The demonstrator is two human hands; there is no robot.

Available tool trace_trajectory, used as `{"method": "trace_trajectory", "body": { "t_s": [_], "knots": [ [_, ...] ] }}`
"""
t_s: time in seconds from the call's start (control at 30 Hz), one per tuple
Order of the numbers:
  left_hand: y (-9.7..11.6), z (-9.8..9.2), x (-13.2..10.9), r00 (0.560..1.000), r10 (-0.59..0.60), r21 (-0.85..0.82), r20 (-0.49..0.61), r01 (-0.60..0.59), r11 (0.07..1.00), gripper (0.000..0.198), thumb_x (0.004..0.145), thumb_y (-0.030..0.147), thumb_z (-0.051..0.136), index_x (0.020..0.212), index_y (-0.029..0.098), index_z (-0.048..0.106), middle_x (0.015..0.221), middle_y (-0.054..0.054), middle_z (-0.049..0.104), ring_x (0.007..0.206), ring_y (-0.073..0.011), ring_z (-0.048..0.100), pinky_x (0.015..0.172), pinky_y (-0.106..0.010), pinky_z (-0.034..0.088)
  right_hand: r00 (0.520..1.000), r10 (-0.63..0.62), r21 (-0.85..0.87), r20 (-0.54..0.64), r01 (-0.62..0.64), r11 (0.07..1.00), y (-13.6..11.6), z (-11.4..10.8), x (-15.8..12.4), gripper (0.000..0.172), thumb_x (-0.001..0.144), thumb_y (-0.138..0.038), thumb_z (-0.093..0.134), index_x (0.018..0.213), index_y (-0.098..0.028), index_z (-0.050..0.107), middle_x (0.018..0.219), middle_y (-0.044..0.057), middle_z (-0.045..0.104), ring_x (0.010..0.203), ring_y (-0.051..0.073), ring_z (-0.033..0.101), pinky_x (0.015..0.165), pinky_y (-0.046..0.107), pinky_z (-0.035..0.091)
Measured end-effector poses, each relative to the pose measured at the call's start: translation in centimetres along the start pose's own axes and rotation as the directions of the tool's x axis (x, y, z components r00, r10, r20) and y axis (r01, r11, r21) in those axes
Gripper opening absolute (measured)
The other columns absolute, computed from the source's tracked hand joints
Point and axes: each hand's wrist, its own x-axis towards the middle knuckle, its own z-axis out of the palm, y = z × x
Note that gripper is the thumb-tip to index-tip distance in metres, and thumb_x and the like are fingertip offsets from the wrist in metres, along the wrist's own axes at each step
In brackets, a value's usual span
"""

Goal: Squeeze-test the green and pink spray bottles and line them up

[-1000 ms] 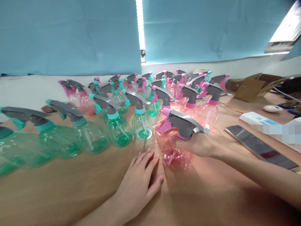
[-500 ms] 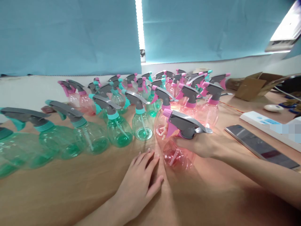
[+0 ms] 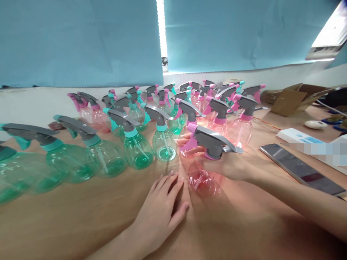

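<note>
My right hand (image 3: pixel 229 167) is closed round the neck of a pink spray bottle (image 3: pixel 204 181) with a grey trigger head (image 3: pixel 213 141) and pink nozzle; my fingers reach the trigger. The bottle stands on the wooden table (image 3: pixel 67 213), just in front of the rows of bottles. My left hand (image 3: pixel 162 207) lies flat and open on the table, fingers spread, just left of that bottle and touching nothing else. Nearest beyond it stands a green spray bottle (image 3: pixel 163 143).
Several green spray bottles (image 3: pixel 105 157) fill the left, several pink ones (image 3: pixel 240 124) the back right. A dark phone (image 3: pixel 299 169), a white box (image 3: pixel 311 144), a white mouse (image 3: pixel 314 124) and an open cardboard box (image 3: pixel 294 99) lie at the right. Blue blinds hang behind.
The trigger was squeezed in half a second ago and is out again now; the bottle tipped slightly and came back. My left hand has not moved.
</note>
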Motion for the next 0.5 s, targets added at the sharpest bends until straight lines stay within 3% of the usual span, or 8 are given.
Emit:
{"method": "trace_trajectory", "body": {
  "t_s": [0.2,0.5],
  "knots": [
    [0.0,0.0,0.0,1.0,0.007,0.001,0.005,-0.007,1.0,0.044,0.093,0.032,0.05,0.134,0.016,0.048,0.137,-0.013,0.051,0.127,-0.0317,0.045,0.103,-0.052,0.038,0.999,0.037,-0.015,0.0,-0.037,0.999,0.4,0.0,-0.1,0.036,0.064,-0.014,0.054,0.094,-0.027,0.07,0.055,-0.004,0.061,0.056,0.017,0.061,0.046,0.026,0.048],
    [-0.2,0.3,-0.2,1.0,0.01,-0.001,-0.023,-0.01,1.0,0.044,0.094,0.033,0.05,0.135,0.018,0.046,0.137,-0.012,0.051,0.126,-0.0308,0.045,0.104,-0.051,0.038,0.992,0.129,-0.011,0.002,-0.129,0.992,1.5,0.1,-0.2,0.011,0.069,-0.029,0.059,0.075,-0.024,0.066,0.059,-0.002,0.059,0.065,0.02,0.062,0.055,0.031,0.051]
  ]
}}
